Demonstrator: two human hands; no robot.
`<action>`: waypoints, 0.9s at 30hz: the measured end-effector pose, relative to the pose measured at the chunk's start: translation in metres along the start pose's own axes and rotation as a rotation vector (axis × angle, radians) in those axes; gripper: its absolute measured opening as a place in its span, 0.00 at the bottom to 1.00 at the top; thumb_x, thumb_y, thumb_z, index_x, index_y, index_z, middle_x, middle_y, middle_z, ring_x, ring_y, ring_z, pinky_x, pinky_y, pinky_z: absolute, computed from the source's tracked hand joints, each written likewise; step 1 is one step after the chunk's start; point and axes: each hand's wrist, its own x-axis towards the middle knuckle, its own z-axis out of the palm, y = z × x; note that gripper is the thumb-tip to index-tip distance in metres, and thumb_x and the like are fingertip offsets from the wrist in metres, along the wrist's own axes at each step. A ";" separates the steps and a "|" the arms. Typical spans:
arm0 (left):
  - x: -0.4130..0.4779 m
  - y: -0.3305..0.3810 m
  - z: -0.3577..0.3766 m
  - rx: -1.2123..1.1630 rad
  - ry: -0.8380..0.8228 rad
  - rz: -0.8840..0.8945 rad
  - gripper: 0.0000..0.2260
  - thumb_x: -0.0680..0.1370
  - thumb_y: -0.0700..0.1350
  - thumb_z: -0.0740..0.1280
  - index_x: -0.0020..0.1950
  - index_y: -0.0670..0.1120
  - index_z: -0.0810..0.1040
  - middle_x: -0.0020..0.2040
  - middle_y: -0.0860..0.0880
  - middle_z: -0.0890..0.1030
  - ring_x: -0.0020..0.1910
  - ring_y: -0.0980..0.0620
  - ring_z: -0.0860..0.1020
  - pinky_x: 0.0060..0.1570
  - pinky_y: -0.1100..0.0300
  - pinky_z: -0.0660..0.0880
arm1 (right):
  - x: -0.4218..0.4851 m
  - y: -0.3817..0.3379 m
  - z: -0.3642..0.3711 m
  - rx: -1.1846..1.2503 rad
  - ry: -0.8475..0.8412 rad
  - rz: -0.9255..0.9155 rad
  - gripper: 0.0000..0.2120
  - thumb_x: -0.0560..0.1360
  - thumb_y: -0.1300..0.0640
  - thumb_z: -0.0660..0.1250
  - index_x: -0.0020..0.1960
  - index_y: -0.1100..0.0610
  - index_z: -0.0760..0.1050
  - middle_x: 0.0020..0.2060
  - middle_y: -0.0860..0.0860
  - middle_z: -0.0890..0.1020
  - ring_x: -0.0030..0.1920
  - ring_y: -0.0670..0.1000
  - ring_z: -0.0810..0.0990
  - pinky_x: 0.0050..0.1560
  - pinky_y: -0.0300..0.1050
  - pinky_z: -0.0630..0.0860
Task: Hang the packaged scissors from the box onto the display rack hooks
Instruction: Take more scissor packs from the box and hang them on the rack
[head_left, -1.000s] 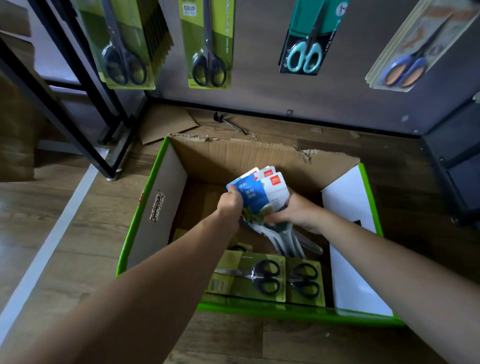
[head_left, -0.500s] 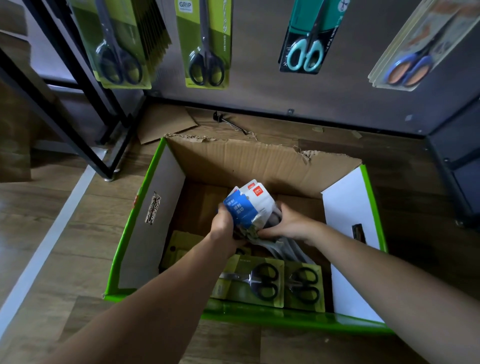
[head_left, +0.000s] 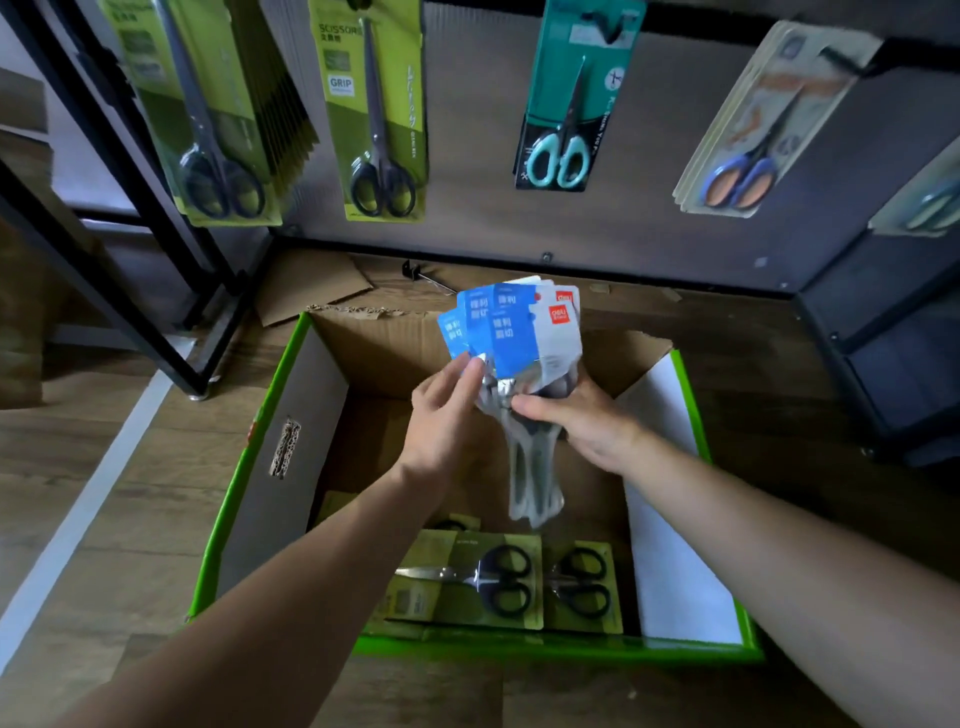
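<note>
To your left a black metal frame (head_left: 156, 335) stands on the wooden floor (head_left: 156, 519), its foot just beside a white stripe (head_left: 78, 519) that runs along the boards. A torn scrap of cardboard (head_left: 311, 283) lies flat on the floor near that frame. On your far right stands a dark shelf unit (head_left: 893, 364).

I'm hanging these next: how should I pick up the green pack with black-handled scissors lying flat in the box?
Probably from above: grip the green pack by its bare card past the blade tips. It lies flat, and another pack crowds its handle end.
</note>
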 end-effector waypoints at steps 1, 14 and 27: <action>-0.001 0.002 0.003 -0.068 -0.026 0.011 0.23 0.75 0.56 0.70 0.68 0.50 0.74 0.62 0.49 0.81 0.61 0.52 0.79 0.64 0.50 0.75 | -0.002 -0.009 0.002 0.043 -0.020 -0.025 0.25 0.67 0.63 0.76 0.62 0.53 0.75 0.55 0.50 0.84 0.59 0.50 0.81 0.61 0.50 0.76; -0.006 0.069 0.085 -0.460 -0.458 -0.125 0.27 0.82 0.63 0.50 0.77 0.51 0.65 0.73 0.46 0.71 0.72 0.45 0.69 0.68 0.48 0.68 | -0.039 -0.116 -0.023 -0.324 0.162 -0.140 0.13 0.70 0.50 0.76 0.54 0.44 0.78 0.53 0.46 0.84 0.55 0.47 0.82 0.61 0.58 0.77; -0.016 0.163 0.184 -0.307 -0.591 0.080 0.21 0.79 0.48 0.65 0.70 0.41 0.73 0.65 0.39 0.78 0.65 0.43 0.77 0.68 0.45 0.69 | -0.092 -0.221 -0.079 -0.082 0.716 -0.494 0.17 0.72 0.56 0.75 0.59 0.50 0.74 0.52 0.46 0.84 0.51 0.41 0.82 0.50 0.36 0.78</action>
